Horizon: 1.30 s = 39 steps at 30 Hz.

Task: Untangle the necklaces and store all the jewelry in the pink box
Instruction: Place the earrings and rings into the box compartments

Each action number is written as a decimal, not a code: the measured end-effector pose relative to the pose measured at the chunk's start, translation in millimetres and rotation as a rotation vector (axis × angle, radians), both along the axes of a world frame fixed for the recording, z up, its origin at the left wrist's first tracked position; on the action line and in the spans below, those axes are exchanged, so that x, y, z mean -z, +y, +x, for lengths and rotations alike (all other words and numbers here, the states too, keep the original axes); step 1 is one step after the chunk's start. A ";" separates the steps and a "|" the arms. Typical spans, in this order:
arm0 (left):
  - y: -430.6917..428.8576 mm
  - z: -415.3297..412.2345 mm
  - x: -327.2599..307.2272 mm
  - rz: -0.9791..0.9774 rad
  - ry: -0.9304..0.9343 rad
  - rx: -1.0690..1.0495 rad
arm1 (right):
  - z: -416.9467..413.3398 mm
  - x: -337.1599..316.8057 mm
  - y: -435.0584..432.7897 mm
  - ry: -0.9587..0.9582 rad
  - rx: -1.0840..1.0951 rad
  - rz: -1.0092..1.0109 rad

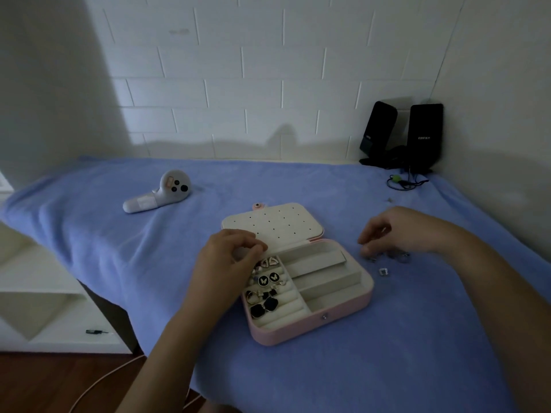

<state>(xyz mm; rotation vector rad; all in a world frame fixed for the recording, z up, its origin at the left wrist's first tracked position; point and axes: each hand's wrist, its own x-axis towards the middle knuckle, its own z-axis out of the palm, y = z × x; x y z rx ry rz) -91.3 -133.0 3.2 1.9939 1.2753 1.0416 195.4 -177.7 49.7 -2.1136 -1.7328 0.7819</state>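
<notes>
The pink box (313,332) lies open on the blue cloth (387,353), ready for filling. The left hand (229,257) curls its fingers over the earring rows, and the right hand (390,231) over loose jewelry (384,271) beside the box, probably to gather it. It is not clear whether either hand has a grasp.

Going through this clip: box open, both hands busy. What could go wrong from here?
1. The left hand is over the box close to the earrings; its fingers might knock some out of their slots.
2. A small silver piece lies loose on the cloth, apart from the right hand; in this dim light it could be brushed away or missed.
</notes>
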 end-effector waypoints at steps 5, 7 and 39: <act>-0.6 1.6 2.9 0.023 -0.008 -0.014 | -3.7 0.8 0.6 -0.013 -0.019 -0.080; -2.9 1.6 3.1 0.042 -0.042 -0.018 | -4.3 0.1 -0.1 -0.024 -0.028 -0.074; -35.7 -6.9 -20.5 -0.001 -0.167 0.223 | -99.9 -8.1 -14.4 0.647 -0.420 0.305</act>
